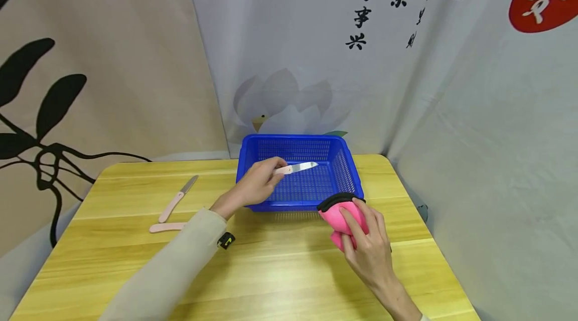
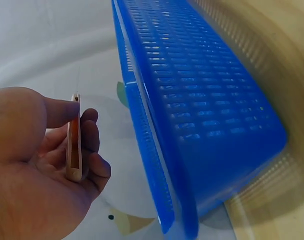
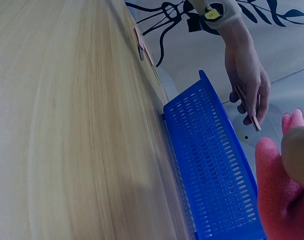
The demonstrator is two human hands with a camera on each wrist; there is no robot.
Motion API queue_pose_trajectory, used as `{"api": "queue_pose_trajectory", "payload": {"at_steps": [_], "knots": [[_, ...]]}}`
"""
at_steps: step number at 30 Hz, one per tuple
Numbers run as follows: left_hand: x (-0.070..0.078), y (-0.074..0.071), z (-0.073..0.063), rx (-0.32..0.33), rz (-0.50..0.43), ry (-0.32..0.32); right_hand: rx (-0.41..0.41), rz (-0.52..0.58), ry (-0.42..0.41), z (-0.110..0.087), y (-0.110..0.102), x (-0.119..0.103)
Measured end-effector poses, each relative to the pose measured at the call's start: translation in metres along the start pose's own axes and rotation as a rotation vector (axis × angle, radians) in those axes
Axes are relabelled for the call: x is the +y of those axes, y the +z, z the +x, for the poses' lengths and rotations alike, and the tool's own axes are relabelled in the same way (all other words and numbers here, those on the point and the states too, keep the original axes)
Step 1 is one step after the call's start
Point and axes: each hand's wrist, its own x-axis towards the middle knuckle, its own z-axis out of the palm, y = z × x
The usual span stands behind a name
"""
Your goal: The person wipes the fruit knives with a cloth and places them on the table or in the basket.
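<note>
In the head view my left hand pinches a folding knife by its pale pink handle. Its blade is out and points right, over the blue basket. The left wrist view shows the slotted handle between thumb and curled fingers. To the right, my right hand grips a soft, bright pink piece with a thick black edge, close to the basket's front right corner. Its fuzzy pink surface fills the right edge of the right wrist view.
On the wooden table, left of the basket, lies another pink-handled knife with its blade out. A second pink handle lies just in front, partly hidden by the left sleeve. A printed curtain hangs behind the table.
</note>
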Motion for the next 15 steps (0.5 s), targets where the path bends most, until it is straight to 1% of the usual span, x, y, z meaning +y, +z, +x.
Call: {"api": "queue_pose_trajectory", "payload": {"at_steps": [7, 15], "knots": [[0.004, 0.004, 0.016, -0.03, -0.037, -0.006, 0.002, -0.002, -0.005, -0.002, 0.002, 0.001], [0.005, 0.009, 0.028, -0.033, -0.048, -0.016, 0.013, 0.003, -0.015, -0.003, 0.004, 0.0]]}}
